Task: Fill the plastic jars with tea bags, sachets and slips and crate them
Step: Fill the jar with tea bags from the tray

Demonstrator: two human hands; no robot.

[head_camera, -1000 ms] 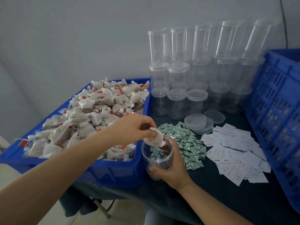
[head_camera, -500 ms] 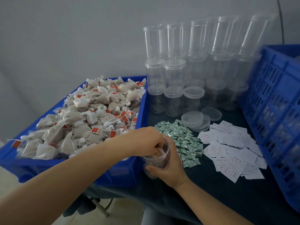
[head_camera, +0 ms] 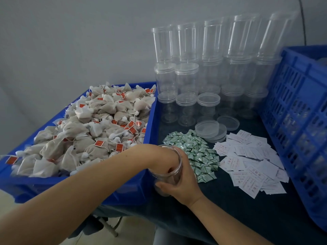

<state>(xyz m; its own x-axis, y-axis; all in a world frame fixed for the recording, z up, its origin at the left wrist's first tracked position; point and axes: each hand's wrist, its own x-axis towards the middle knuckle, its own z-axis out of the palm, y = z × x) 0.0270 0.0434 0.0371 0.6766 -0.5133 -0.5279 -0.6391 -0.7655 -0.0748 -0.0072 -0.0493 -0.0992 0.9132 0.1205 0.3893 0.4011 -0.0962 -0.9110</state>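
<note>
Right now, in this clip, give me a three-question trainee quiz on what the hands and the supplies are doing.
1. True or false: the left hand is reaching down inside the open jar.
2. Which hand steadies that jar from outside? A) left B) right hand C) neither
3. Fill in: the green sachets lie between the bin of tea bags and the white ____.

Key: 1 true; 2 B; 3 slips.
</note>
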